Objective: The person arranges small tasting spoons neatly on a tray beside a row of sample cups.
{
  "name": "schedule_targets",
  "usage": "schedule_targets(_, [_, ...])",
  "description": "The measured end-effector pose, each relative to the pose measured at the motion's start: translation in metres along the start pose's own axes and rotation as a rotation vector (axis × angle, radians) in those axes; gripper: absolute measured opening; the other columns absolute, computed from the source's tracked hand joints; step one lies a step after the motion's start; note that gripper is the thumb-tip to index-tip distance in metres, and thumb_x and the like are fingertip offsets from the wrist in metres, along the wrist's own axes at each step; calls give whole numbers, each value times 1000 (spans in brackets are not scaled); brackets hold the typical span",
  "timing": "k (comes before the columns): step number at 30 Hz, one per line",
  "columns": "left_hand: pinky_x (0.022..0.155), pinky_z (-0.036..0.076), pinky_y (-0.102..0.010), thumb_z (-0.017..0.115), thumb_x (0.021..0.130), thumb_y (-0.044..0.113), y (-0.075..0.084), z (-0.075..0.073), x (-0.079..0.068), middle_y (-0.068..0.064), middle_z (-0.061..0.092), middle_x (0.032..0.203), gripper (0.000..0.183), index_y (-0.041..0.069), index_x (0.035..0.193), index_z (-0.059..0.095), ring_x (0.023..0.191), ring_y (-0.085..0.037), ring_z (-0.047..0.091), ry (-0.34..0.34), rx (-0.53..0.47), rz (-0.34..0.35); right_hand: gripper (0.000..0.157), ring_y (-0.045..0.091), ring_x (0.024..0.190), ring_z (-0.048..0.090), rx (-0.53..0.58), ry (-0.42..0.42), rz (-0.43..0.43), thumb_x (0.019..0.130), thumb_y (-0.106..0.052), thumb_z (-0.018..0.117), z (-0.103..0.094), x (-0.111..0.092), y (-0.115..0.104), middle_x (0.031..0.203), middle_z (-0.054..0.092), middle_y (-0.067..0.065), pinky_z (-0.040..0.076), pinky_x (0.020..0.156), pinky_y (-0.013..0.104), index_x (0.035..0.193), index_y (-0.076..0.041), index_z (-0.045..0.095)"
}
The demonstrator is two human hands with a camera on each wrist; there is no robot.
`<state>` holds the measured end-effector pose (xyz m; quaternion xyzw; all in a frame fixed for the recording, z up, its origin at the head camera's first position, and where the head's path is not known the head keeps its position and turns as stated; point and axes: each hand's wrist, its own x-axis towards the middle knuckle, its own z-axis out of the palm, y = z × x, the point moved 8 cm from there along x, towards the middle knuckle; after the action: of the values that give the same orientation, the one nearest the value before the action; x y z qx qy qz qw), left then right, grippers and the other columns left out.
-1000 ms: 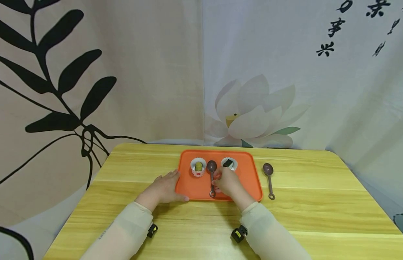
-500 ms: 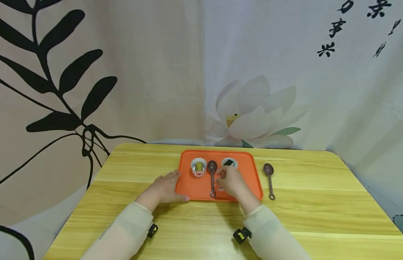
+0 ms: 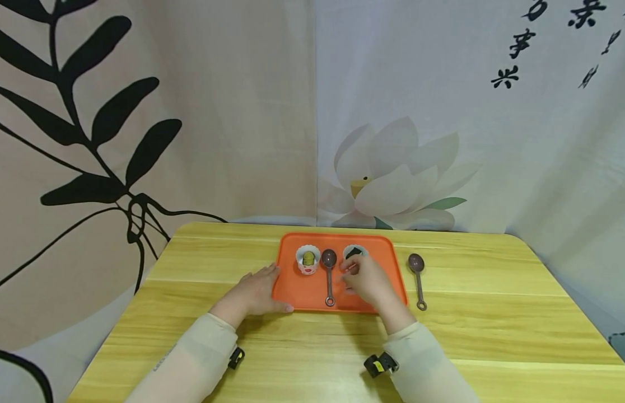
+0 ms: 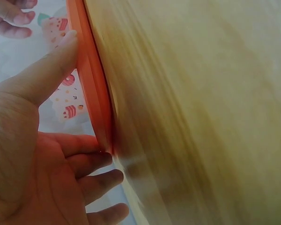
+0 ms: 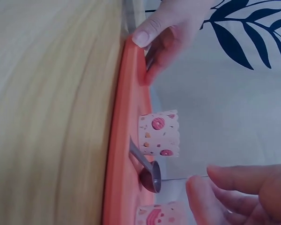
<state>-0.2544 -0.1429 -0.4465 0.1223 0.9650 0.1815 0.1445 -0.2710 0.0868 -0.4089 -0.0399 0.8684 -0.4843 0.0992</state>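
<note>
An orange tray (image 3: 302, 292) lies on the table with a brown spoon (image 3: 329, 259) along its middle. Left of the spoon stands a paper baking cup (image 3: 307, 268) with a yellow-green piece (image 3: 308, 257) in it. A second cup (image 3: 362, 250), partly hidden by my right hand (image 3: 367, 281), holds a black-and-white piece (image 3: 354, 253). That hand hovers over the tray's right half, fingers loosely bent and nothing between them, apart from the spoon in the right wrist view. My left hand (image 3: 254, 292) touches the tray's front left corner, thumb and straight fingers against the rim (image 4: 91, 79).
Another brown spoon (image 3: 416, 263) lies on the wooden table (image 3: 474, 324) just right of the tray. A printed curtain (image 3: 242, 112) hangs behind the table's far edge. Each wrist wears a small black camera (image 3: 380, 365).
My right hand has let go of the spoon on the tray and moved slightly right, away from its handle. The left hand has stayed at the tray's corner.
</note>
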Motion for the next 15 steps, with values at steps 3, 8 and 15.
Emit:
schedule_targets(3, [118, 20, -60, 79, 78, 58, 0, 0, 0, -20, 27, 161, 110, -6, 154, 31, 149, -37, 26, 1, 0, 4, 19, 30, 77, 72, 1, -3, 11, 94, -3, 67, -4, -2, -1, 92, 64, 11, 61, 69, 37, 112, 1, 67])
schedule_targets(8, [118, 21, -59, 78, 78, 58, 0, 0, 0, -20, 27, 162, 110, -5, 154, 30, 149, -36, 25, 2, 3, 5, 21, 33, 79, 72, -16, -4, 12, 93, -4, 69, -10, -4, -3, 90, 65, 10, 61, 71, 42, 113, 1, 66])
schedule_targets(15, [118, 20, -59, 79, 78, 58, 0, 0, -1, -20, 27, 161, 110, -5, 154, 30, 149, -37, 26, 0, 6, -3, 20, 32, 77, 71, -38, 24, -8, 95, -5, 67, -22, -8, -6, 93, 64, 11, 61, 67, 39, 114, 0, 66])
